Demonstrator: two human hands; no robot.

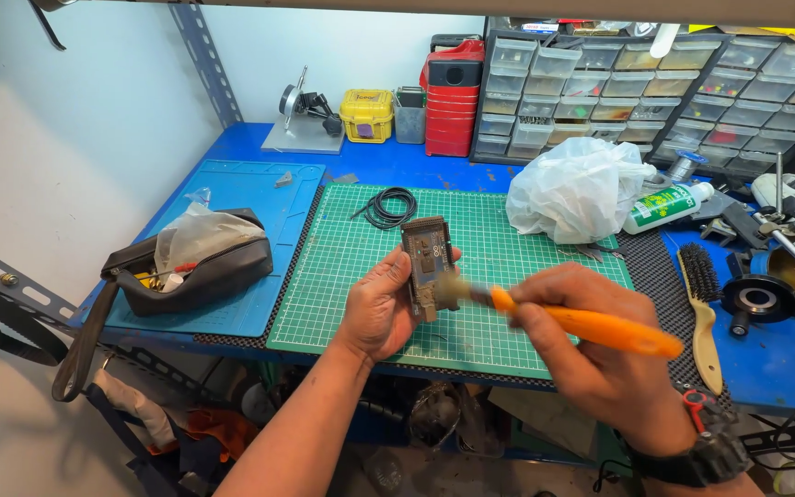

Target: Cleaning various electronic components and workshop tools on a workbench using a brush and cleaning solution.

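Observation:
My left hand (pixel 379 308) holds a small blue circuit board (pixel 427 262) upright over the green cutting mat (pixel 342 267). My right hand (pixel 591 359) grips an orange-handled brush (pixel 591 327). Its blurred bristle tip (pixel 453 291) rests against the lower part of the board. A dark watch sits on my right wrist.
A coil of black wire (pixel 388 207) lies at the mat's far edge. A white plastic bag (pixel 577 189), a white and green bottle (pixel 669 207) and a wooden-handled wire brush (pixel 706 304) lie to the right. An open dark pouch (pixel 190 262) sits left; drawer cabinets (pixel 655 83) stand behind.

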